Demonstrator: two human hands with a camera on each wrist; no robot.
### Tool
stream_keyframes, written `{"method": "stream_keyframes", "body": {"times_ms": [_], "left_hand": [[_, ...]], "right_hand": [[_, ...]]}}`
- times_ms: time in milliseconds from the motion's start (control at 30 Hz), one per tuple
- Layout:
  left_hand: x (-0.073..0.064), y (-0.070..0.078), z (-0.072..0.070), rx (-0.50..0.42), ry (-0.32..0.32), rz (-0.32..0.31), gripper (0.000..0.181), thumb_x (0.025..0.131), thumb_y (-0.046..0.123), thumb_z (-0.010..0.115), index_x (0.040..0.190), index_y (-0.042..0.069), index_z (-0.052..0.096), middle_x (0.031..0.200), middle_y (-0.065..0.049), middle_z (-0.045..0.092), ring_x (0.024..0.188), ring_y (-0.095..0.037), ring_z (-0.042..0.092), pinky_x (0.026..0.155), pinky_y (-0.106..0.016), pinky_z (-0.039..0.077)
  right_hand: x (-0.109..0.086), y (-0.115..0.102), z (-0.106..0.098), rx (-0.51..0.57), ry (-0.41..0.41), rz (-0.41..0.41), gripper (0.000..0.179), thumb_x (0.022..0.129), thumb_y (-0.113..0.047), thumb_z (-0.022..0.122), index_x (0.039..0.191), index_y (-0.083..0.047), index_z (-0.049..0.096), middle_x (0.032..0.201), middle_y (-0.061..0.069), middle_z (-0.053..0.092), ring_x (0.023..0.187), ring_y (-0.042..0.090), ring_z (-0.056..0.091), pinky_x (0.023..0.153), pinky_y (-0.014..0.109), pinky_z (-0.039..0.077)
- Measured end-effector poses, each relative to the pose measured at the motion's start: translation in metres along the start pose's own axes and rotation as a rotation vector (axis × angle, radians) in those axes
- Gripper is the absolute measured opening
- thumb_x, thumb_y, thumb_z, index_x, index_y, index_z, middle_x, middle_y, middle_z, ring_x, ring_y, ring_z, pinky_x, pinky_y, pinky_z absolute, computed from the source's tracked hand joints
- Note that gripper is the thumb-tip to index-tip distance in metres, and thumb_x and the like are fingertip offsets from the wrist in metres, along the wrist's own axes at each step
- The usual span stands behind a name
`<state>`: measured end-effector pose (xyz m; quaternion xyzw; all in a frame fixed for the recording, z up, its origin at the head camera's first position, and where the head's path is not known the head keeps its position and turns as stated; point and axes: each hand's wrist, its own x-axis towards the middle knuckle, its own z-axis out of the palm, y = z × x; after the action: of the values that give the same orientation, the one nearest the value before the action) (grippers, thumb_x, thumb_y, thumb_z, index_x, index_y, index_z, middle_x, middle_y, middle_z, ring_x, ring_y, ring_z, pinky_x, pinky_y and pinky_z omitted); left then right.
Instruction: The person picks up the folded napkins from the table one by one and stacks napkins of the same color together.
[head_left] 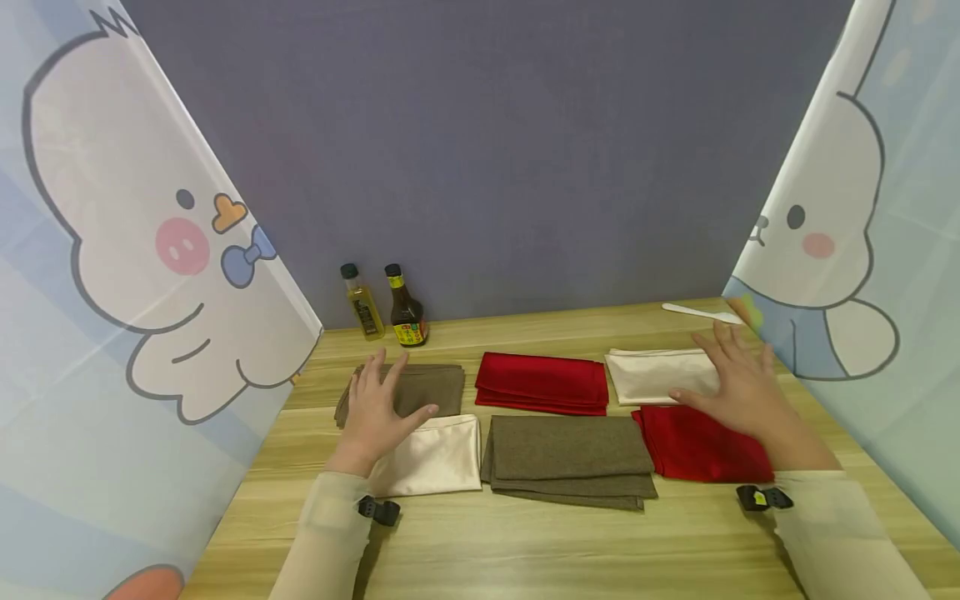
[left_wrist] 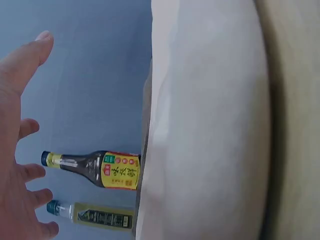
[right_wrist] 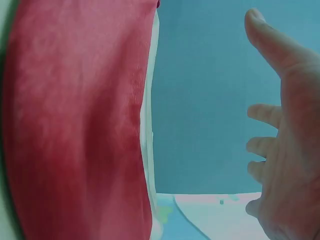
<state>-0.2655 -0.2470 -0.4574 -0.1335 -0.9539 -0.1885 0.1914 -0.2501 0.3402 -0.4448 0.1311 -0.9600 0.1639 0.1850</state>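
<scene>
My left hand point(head_left: 378, 412), fingers spread, hovers over the left cloths and holds nothing. Beneath it lie a grey-brown folded cloth point(head_left: 431, 390) and, nearer me, a white satin folded cloth point(head_left: 438, 458), both partly covered by the hand. My right hand point(head_left: 738, 387) is spread above a white folded cloth point(head_left: 652, 375) and a red folded cloth point(head_left: 705, 446), with nothing in its grasp. Between the hands lie another red folded cloth point(head_left: 540, 382) at the back and a larger grey-brown folded cloth point(head_left: 570, 450) in front.
At the back left stand an oil bottle point(head_left: 364, 308) and a dark sauce bottle point(head_left: 407, 312). A white plastic knife-like utensil point(head_left: 701, 313) lies at the back right. A grey partition point(head_left: 487, 167) and printed side curtains border the wooden table point(head_left: 525, 550).
</scene>
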Motion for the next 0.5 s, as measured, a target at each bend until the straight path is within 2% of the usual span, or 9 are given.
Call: {"method": "stream_keyframes", "body": {"times_ms": [167,367,500], "left_hand": [[0.003,0.01,0.007,0.016,-0.003,-0.005,0.105,0.083,0.08,0.068,0.166,0.025,0.034,0.173,-0.014,0.015,0.156,-0.045,0.018,0.117,-0.074,0.019],[0.006,0.02,0.016,-0.003,-0.031,0.0,0.101,0.085,0.078,0.068,0.166,0.027,0.033,0.172,-0.016,0.018,0.153,-0.046,0.025,0.116,-0.073,0.022],[0.007,0.025,0.021,0.012,-0.046,0.0,0.099,0.087,0.076,0.068,0.166,0.03,0.03,0.17,-0.017,0.022,0.151,-0.045,0.029,0.116,-0.072,0.026]], "right_hand": [[-0.006,0.008,-0.003,0.033,0.035,-0.012,0.102,0.083,-0.051,0.085,0.157,0.0,0.039,0.164,0.038,0.02,0.155,0.052,0.009,0.11,0.081,-0.014],[-0.013,0.018,-0.006,0.058,0.062,-0.022,0.102,0.082,-0.047,0.086,0.158,0.0,0.037,0.164,0.036,0.022,0.156,0.05,0.013,0.11,0.083,-0.01],[-0.017,0.023,-0.007,0.08,0.087,-0.039,0.094,0.081,-0.04,0.088,0.153,0.001,0.043,0.158,0.038,0.033,0.153,0.052,0.017,0.111,0.084,-0.005]]}}
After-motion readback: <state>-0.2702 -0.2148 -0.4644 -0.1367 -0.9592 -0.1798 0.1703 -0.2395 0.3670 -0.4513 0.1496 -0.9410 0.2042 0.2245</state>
